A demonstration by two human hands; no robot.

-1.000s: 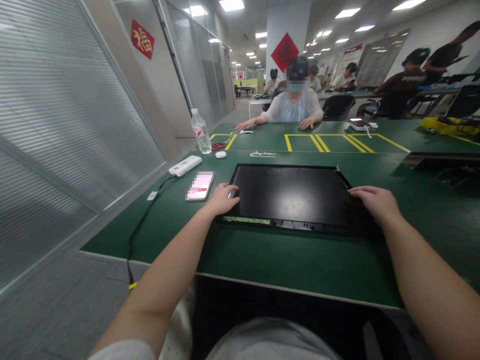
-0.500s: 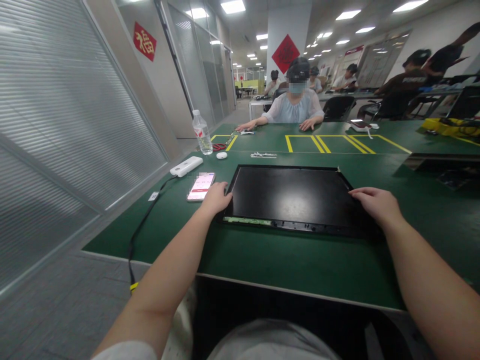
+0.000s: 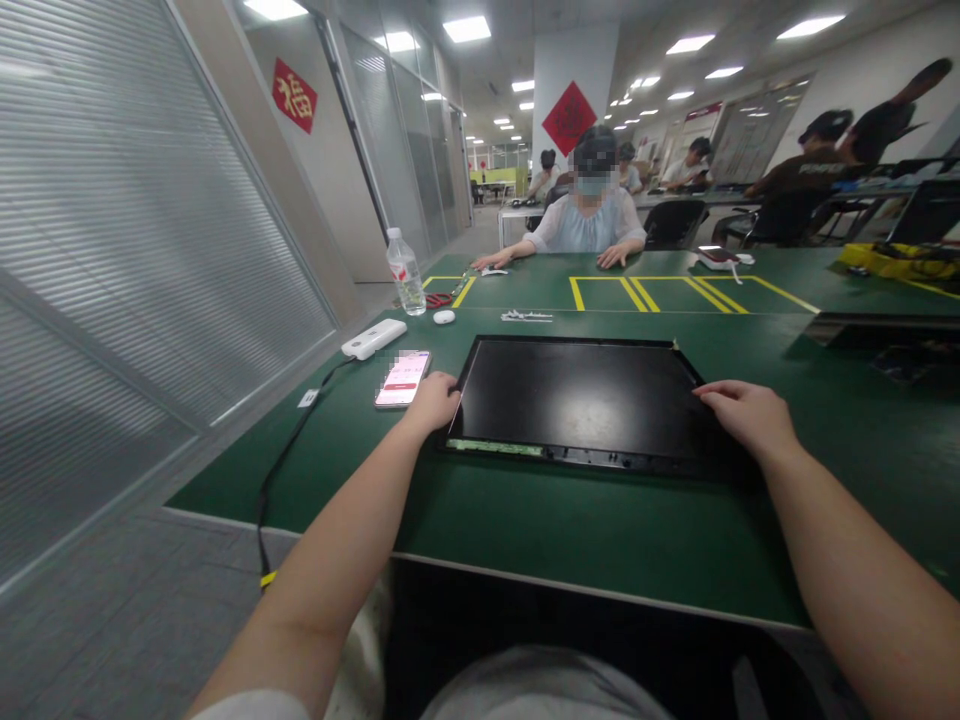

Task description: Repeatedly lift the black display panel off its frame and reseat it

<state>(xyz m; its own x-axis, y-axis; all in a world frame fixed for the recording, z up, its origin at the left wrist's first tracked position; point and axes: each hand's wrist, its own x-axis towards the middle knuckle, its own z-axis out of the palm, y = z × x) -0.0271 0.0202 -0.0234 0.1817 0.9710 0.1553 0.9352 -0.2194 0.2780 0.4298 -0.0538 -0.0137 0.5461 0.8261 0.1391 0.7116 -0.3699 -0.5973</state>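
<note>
Black screen panel [image 3: 577, 395] lies between the left fingers [image 3: 446, 383] and right fingers [image 3: 718, 388], which grasp its opposite side edges.

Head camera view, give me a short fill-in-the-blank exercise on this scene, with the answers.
The right hand touches the black screen's ____ edge, opposite the left hand. The phone lies to the ____ of the black screen. The bottle stands ____. The table is ____ in colour.
Missing words: right; left; upright; green.
</note>
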